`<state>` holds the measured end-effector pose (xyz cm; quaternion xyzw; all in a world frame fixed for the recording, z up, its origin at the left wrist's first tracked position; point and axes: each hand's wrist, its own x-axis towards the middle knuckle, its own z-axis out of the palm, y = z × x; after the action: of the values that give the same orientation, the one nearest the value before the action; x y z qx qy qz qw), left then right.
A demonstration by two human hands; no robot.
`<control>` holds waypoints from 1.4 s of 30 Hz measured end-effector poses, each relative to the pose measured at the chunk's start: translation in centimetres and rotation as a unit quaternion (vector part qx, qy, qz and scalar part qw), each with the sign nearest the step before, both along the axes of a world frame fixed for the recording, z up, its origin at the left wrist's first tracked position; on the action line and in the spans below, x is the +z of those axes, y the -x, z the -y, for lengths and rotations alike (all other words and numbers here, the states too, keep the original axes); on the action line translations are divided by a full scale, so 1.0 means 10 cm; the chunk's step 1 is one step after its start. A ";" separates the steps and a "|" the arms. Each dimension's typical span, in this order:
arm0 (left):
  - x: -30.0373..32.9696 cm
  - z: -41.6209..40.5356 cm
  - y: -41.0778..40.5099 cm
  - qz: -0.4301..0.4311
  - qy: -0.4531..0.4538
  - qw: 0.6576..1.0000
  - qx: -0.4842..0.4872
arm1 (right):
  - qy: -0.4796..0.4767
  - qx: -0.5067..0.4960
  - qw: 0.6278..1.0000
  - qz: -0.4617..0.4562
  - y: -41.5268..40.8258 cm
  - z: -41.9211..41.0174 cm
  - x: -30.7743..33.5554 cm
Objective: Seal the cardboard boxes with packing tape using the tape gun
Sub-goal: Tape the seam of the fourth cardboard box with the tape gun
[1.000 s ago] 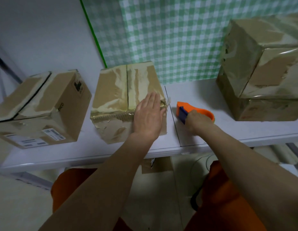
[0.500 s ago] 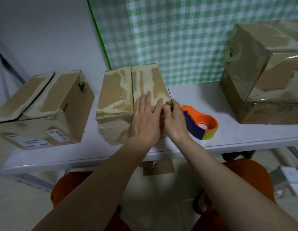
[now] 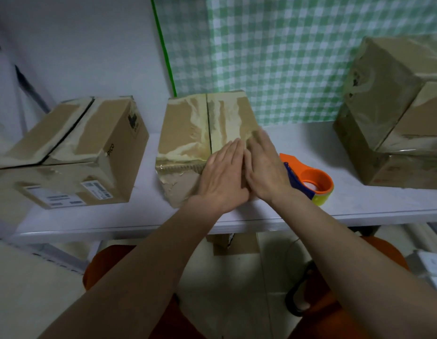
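Note:
A small cardboard box (image 3: 188,128) with old tape marks and a closed centre seam stands in the middle of the white table (image 3: 144,216). My left hand (image 3: 222,174) lies flat on the box's near right corner, fingers straight. My right hand (image 3: 264,167) presses flat beside it on the box's right edge, fingers straight and slightly blurred. The orange tape gun (image 3: 310,182) with a blue blade guard and a yellowish roll lies on the table just right of my right hand, held by neither hand.
A larger box (image 3: 73,152) with an open top seam and shipping labels sits at the left. Two stacked, taped boxes (image 3: 396,113) stand at the right. A green checked cloth (image 3: 273,52) hangs behind. An orange seat (image 3: 107,265) is below the table edge.
My right hand let go of the tape gun, left it on the table, and moved left onto the middle box beside my left hand. It now slides up along the right edge.

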<state>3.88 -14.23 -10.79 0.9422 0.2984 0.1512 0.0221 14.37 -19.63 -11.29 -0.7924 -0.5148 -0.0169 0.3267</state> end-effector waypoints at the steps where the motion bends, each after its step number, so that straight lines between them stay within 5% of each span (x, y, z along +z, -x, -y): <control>1: 0.00 -0.02 0.03 0.004 -0.011 1.000 -0.012 | 0.002 0.019 0.999 0.042 0.02 0.01 0.00; 10: -0.02 -0.47 0.44 0.054 -0.071 0.996 -0.019 | 0.099 0.063 0.957 0.266 -0.10 -0.05 0.13; 15: 0.06 -0.69 0.61 0.104 -0.071 0.991 -0.036 | 0.220 0.154 0.920 0.287 -0.11 -0.26 0.27; 22: -0.14 -0.82 0.82 0.159 -0.107 0.981 -0.039 | 0.124 0.197 0.913 0.336 -0.35 -0.23 0.15; 25: -0.21 -0.93 0.91 0.230 -0.049 0.971 -0.033 | 0.044 0.201 0.947 0.245 -0.39 -0.17 0.08; 29: -0.20 -0.89 0.92 0.339 0.151 0.928 0.034 | -0.040 0.129 0.989 -0.058 -0.23 -0.10 0.04; 34: -0.24 -0.62 0.86 0.448 0.302 0.829 0.145 | -0.110 0.034 0.951 -0.286 -0.05 -0.09 -0.03; 42: -0.36 -0.72 1.00 0.395 0.480 0.766 0.164 | -0.077 0.068 0.873 -0.477 -0.13 -0.05 -0.25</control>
<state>-6.08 -7.01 -14.39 0.6022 0.4470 0.3486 0.5622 15.66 -19.12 -13.80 -0.6394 -0.3459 0.3460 0.5931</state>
